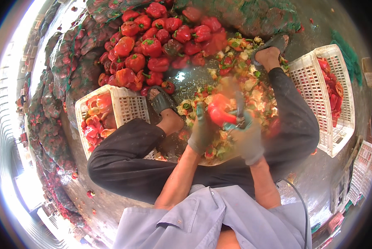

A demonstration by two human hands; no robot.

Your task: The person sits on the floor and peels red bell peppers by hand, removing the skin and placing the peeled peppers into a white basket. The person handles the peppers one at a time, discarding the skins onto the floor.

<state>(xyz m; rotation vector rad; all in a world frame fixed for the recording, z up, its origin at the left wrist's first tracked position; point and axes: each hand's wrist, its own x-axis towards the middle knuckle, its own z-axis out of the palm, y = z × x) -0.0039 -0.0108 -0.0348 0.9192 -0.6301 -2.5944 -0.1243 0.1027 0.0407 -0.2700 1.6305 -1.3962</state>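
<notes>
A red bell pepper (220, 109), partly blurred, is between my two hands in front of my lap. My left hand (202, 132), in a grey-and-green work glove, holds the pepper's left side with the thumb pointing up; its other fingers are mostly hidden. In a similar glove, my right hand (247, 138) grips a knife (239, 101) at the pepper's right side. The blade points away from me and is smeared by motion, and the handle is largely covered. Beneath both hands lies a heap of pepper cores and seeds (249, 87) on the wet floor.
Whole red peppers (151, 46) are piled ahead, beside filled mesh sacks (61, 62). White plastic crates with pepper pieces stand at left (130, 104) and right (310, 84). My legs (136, 168) bend around the cores. A cable (299, 194) runs by my right side.
</notes>
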